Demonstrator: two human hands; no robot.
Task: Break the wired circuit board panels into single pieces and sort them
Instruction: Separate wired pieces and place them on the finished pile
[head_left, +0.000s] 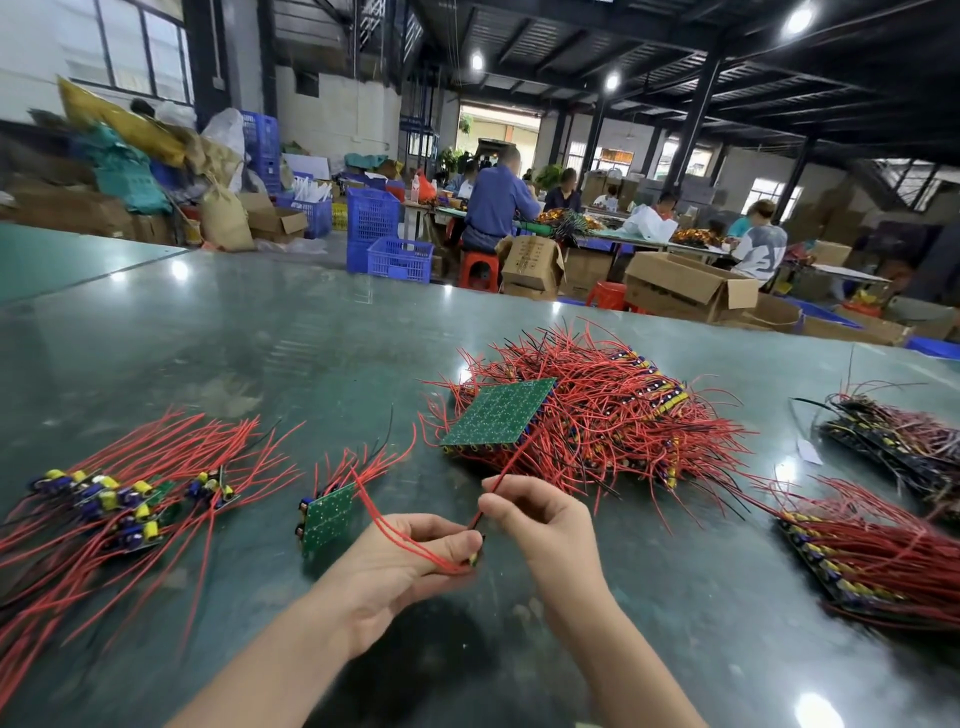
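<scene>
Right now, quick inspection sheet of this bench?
Surface: glossy green table, ceiling lights reflected.
Job's things: full green panel atop central wired heap; partial panel; single pieces far left.
Clutter: more wired stacks at right.
Hands: left hand grips a small piece; right hand pinches a red wire.
Cables: red leads everywhere, few black.
Surroundings: seated workers, cartons, blue crates.

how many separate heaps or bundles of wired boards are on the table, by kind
big unbroken heap with green panel on top: 1
flat panel stacks at right: 2
sorted single pieces at left: 1
small panel piece by left hand: 1
total: 5
</scene>
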